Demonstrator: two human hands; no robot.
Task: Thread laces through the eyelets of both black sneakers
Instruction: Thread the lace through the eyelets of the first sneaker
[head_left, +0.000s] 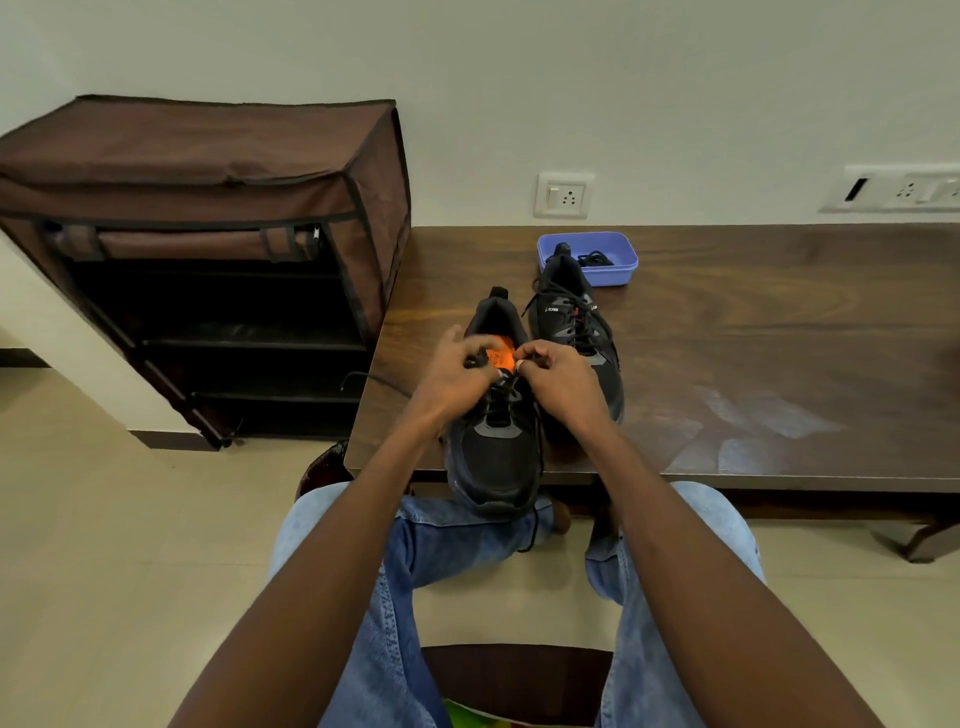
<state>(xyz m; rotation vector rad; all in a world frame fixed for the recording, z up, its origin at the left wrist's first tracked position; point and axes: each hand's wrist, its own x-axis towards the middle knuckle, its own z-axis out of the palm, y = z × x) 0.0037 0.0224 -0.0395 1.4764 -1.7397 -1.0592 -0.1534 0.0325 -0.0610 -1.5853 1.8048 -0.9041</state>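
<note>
Two sneakers: near sneaker (496, 441) on the table (753, 364) front edge, toe hanging over the lip toward the lap; far sneaker (576, 332) just beside it, further back, looks fully laced.
Step in hand: judged upper eyelets of the near sneaker — lower rows already crossed.
Left hand (457, 376): fingers curled, pinching at the lace (501, 397) by the left upper eyelets; exact contact blurred.
Right hand (558, 376): fingertips pinched on the lace end at the right upper eyelet.
Loose ends: one tail (371, 378) trails off the table's left edge, another hangs below the toe over the jeans (452, 540).
Risk 1: sneaker overhangs the edge — a hard pull toward the body could tip it off onto the lap.
Risk 2: trailing tail could snag on the table corner or drag back out of an eyelet if the other side is tugged unevenly.
Risk 3: hands close together over the tongue hide the eyelets; easy to skip one or cross wrong.
Risk 4: frayed or bent tip would not pass the hole — tip state cannot be told.
Writing: orange tongue label (500, 358) has print, unreadable; far sneaker side shows small white lettering, roughly "CLYMB", not sure.
Around: blue tray (621, 262) behind the far sneaker holds a spare black lace; brown fabric shoe rack (208, 208) to the left; wall socket (563, 196) above.
</note>
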